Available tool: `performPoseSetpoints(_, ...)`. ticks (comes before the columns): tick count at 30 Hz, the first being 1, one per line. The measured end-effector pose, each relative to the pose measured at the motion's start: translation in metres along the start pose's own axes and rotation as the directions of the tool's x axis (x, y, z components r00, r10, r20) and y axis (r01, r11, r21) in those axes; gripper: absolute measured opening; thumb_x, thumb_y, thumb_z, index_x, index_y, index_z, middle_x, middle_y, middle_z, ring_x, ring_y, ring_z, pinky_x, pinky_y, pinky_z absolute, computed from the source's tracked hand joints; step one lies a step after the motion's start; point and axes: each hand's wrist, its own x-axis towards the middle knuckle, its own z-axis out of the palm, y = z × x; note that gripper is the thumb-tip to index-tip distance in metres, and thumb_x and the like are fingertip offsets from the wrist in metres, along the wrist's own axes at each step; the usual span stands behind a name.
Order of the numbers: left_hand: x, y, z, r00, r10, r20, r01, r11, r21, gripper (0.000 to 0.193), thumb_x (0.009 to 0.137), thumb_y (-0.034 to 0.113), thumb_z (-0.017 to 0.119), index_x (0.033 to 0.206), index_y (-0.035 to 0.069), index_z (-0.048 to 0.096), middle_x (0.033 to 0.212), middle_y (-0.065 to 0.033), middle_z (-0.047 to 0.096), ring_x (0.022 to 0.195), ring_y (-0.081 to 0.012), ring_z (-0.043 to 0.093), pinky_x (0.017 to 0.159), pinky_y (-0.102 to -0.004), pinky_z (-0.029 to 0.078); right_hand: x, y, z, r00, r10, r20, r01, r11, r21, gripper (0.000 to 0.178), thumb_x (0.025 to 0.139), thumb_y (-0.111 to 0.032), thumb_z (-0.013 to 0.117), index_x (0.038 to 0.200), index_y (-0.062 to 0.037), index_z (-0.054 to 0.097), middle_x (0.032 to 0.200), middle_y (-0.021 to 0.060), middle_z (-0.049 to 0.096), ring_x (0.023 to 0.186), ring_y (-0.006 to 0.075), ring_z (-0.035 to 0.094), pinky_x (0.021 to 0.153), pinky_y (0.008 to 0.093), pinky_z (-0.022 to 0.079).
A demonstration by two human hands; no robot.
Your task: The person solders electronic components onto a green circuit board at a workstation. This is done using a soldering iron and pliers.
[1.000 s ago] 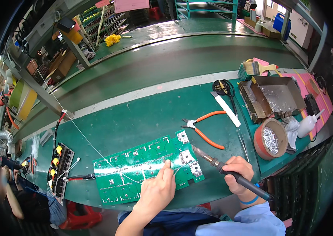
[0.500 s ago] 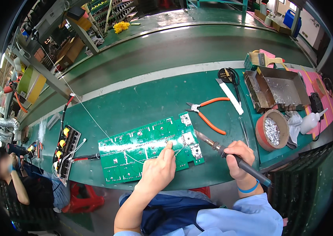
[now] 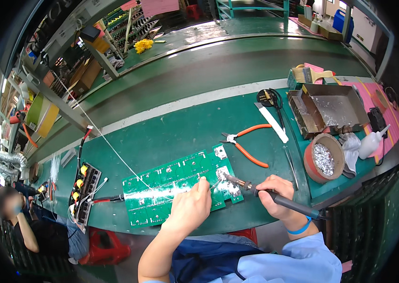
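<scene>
Circuit board lies flat at the lower centre of the frame on a green table, its long side running slightly uphill to the right. Above the table, a green strip crosses the frame, with metal racks at the top and posts to either side. At the lower left, another person sits on a red stool.

Left hand reaches in from the lower edge, index finger stretched onto the board, the other fingers curled shut around a thin wire whose end pokes out beyond them. Right hand, at lower right, is closed round the handle of a soldering iron, its tip at the board's right end.

The board is glossy, with silvery patches at its right end. Up and right lie pliers with curved orange handles, a worn, boxy metal tray, a round, rough-walled pot of silvery scraps and a smooth white squeeze bottle.
</scene>
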Motion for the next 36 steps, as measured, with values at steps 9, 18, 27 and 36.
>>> performPoseSetpoints(9,-0.002,0.000,-0.002,0.999,0.017,0.040,-0.018,1.000,0.017,0.037,0.073,0.005,0.050,0.109,-0.002,0.044,0.082,-0.0071,0.054,0.064,-0.0261,0.056,0.050,-0.0352,0.045,0.004,0.000,-0.002,0.998,-0.067,0.006,0.067,0.998,-0.018,0.017,0.060,0.000,0.061,0.076,-0.0019,0.057,0.054,0.0069,0.049,0.044,0.0163,0.049,0.039,0.0254,0.036)
performPoseSetpoints(18,0.002,-0.007,-0.006,0.999,-0.018,0.038,0.022,0.992,-0.122,0.016,0.070,0.002,0.054,0.081,0.003,0.042,0.095,-0.0153,0.059,0.059,-0.0287,0.057,0.049,-0.0358,0.043,0.003,-0.002,-0.004,0.999,-0.052,0.013,0.052,0.999,-0.005,0.017,0.061,0.001,0.060,0.077,-0.0004,0.057,0.057,0.0076,0.052,0.046,0.0169,0.052,0.040,0.0251,0.038)
performPoseSetpoints(27,0.013,-0.019,-0.014,0.995,0.079,0.063,-0.069,0.986,-0.149,0.012,0.073,0.003,0.052,0.079,0.001,0.042,0.082,-0.0128,0.062,0.059,-0.0293,0.057,0.051,-0.0363,0.044,0.002,-0.001,-0.005,1.000,-0.029,-0.003,0.029,0.999,0.026,0.013,0.064,-0.002,0.059,0.076,0.0005,0.057,0.055,0.0079,0.052,0.045,0.0169,0.050,0.040,0.0253,0.038)
performPoseSetpoints(36,0.023,-0.020,-0.025,0.990,0.053,0.134,-0.033,0.988,-0.148,0.009,0.075,0.006,0.051,0.077,0.001,0.044,0.075,-0.0147,0.060,0.059,-0.0317,0.056,0.054,-0.0390,0.045,0.001,0.001,-0.002,0.999,-0.002,0.032,0.001,1.000,0.019,0.014,0.063,0.000,0.060,0.076,-0.0008,0.056,0.055,0.0075,0.051,0.046,0.0171,0.049,0.041,0.0255,0.037)
